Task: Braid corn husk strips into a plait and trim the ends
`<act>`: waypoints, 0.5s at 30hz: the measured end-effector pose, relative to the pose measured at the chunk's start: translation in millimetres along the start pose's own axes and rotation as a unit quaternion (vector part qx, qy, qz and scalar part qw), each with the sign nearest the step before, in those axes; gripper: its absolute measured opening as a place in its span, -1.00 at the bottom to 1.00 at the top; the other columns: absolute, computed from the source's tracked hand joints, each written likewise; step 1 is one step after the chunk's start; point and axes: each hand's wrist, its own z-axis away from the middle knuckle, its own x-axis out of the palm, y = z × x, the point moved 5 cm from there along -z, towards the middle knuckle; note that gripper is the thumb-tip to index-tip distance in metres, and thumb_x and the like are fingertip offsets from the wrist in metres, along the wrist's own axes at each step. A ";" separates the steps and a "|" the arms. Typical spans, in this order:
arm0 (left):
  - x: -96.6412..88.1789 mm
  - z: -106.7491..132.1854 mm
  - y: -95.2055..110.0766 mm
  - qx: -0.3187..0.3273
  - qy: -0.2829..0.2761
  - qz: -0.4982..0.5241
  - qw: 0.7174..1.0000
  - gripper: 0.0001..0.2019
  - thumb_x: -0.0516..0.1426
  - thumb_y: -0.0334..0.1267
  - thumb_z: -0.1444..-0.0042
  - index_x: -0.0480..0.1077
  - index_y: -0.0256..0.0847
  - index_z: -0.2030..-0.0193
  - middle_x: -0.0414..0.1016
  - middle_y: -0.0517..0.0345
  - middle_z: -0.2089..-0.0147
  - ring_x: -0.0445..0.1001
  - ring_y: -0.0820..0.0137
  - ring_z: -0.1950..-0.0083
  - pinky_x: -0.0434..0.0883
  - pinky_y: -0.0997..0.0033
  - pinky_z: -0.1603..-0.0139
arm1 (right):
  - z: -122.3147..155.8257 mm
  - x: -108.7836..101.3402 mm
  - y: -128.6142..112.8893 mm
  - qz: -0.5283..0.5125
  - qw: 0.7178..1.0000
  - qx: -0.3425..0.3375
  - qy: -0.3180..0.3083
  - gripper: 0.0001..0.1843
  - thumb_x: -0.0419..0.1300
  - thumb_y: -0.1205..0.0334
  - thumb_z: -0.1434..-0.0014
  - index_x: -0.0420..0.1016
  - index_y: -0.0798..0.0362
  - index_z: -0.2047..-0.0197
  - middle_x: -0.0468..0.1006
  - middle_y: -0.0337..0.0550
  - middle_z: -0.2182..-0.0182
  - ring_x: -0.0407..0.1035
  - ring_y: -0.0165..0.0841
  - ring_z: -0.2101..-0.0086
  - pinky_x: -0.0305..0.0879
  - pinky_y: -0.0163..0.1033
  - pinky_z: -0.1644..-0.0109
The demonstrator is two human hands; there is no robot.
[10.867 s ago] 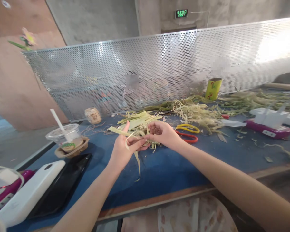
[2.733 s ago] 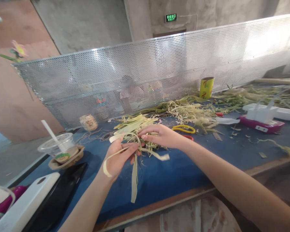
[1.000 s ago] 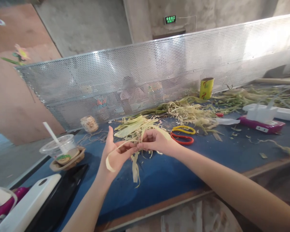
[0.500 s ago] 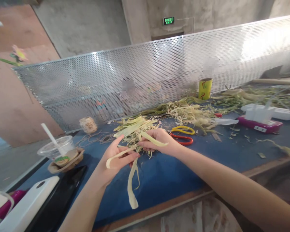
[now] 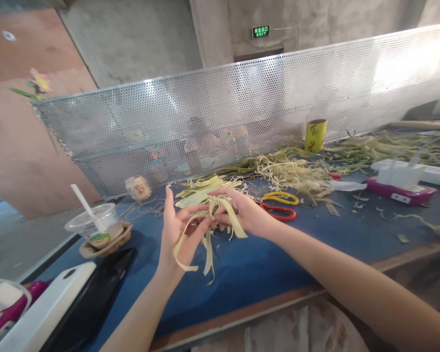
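Note:
My left hand (image 5: 181, 239) pinches pale green leaf strips (image 5: 208, 254) between thumb and fingers, its index finger pointing up. My right hand (image 5: 247, 212) is closed on the same strips from the other side, the fingertips of both hands nearly meeting. One strip end (image 5: 238, 226) drapes over the right fingers, another curls over the left palm, and others hang below. Where the strips cross is partly hidden by the fingers. Just behind the hands lies a heap of leaf strips (image 5: 196, 198). Scissors (image 5: 284, 213) with one red and one yellow handle loop rest right of my right hand.
More shredded leaves (image 5: 286, 171) spread toward the back right, beside a yellow tube (image 5: 316, 136). A purple power strip (image 5: 399, 192) sits at right. At left are a plastic cup (image 5: 91, 220) with a straw, a white phone-like slab (image 5: 64, 298) and a ball of cord (image 5: 138, 188). A perforated metal screen (image 5: 161, 117) stands behind.
Both hands have drawn closer together and my left hand has turned more upright. The right-hand strip end now hangs downward, and the long hanging strip has been pulled up shorter.

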 end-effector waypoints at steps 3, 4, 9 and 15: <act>-0.3 -0.6 -1.9 -0.009 -0.014 -0.013 1.000 0.05 0.27 -0.31 0.14 -0.41 -0.11 -0.32 0.52 0.16 0.35 0.48 0.46 0.43 0.40 0.56 0.47 | 0.7 -0.1 2.0 0.028 1.000 0.003 0.004 -0.48 0.19 0.36 0.00 0.12 0.09 -0.03 0.43 -0.31 0.52 0.34 -0.48 0.54 0.30 -0.35 0.43; -1.3 -1.0 -2.2 -0.010 -0.012 -0.016 1.000 0.05 0.26 -0.32 0.14 -0.42 -0.12 -0.32 0.52 0.17 0.37 0.48 0.46 0.43 0.41 0.56 0.46 | 0.9 -1.0 2.0 0.040 0.999 0.002 0.007 -0.48 0.18 0.38 0.00 0.12 0.09 -0.03 0.41 -0.32 0.53 0.33 -0.49 0.54 0.29 -0.36 0.44; -5.1 -2.7 -2.0 0.004 -0.012 -0.024 1.000 0.04 0.25 -0.33 0.11 -0.44 -0.10 -0.32 0.49 0.20 0.37 0.45 0.49 0.45 0.38 0.58 0.49 | 1.6 -8.0 -3.0 0.078 0.997 -0.019 -0.006 -0.54 0.10 0.46 -0.04 0.14 0.09 -0.03 0.44 -0.30 0.51 0.37 -0.47 0.46 0.26 -0.37 0.40; -6.3 -3.8 -2.6 -0.044 0.004 -0.021 0.999 0.08 0.26 -0.35 0.16 -0.44 -0.20 -0.32 0.48 0.17 0.39 0.36 0.51 0.54 0.34 0.56 0.60 | 1.5 -16.1 -7.4 0.115 0.993 -0.012 -0.038 -0.48 0.07 0.50 -0.03 0.18 0.07 -0.09 0.51 -0.26 0.49 0.39 -0.47 0.44 0.28 -0.35 0.33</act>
